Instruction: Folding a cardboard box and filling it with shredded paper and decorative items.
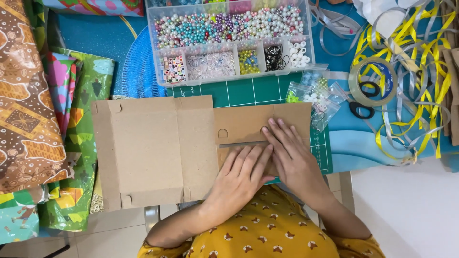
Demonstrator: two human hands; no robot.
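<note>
two hands press flat, fingers spread, gripping nothing: left hand (241, 174) and right hand (291, 155) on one brown cardboard sheet (153, 150) at the table's (356, 145) near edge; one bead box (229, 40) behind.

Clear rectangular compartment box (229, 40) of mixed beads at top centre; small clear bead bags (313, 93) just below its right corner; folded patterned sheets, perhaps wrapping paper (71, 138), stacked at left.
</note>
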